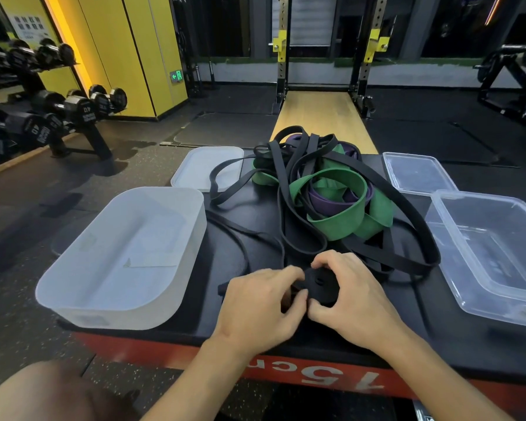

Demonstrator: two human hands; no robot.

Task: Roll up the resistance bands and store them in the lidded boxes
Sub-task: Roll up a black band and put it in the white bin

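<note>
Table (456, 338) w/ black top carries everything. Frosted box (110, 311) sits on its left side and clear box (498, 256) on its right, both w/o lids on. Btwn them is a tangled pile of bands (325, 189): black, green, purple. Frosted lid (207, 168) and clear lid (416, 173) lie behind their boxes.

At the near edge, centre, left hand (255, 308) and right hand (356, 299) close round a small black coil (319, 284), the band being rolled. Both sets of fingers curl and pinch it: right fingers (325, 261) over the top, left fingers (289, 273) at its side.

Prob. early in the task; no roll is boxed yet. To roll well: keep the coil tight w/ edges flush, turn w/ one hand and feed w/ the other under light tension. The tail seems to run back to the pile, so pull it clear or it'll snag.
</note>
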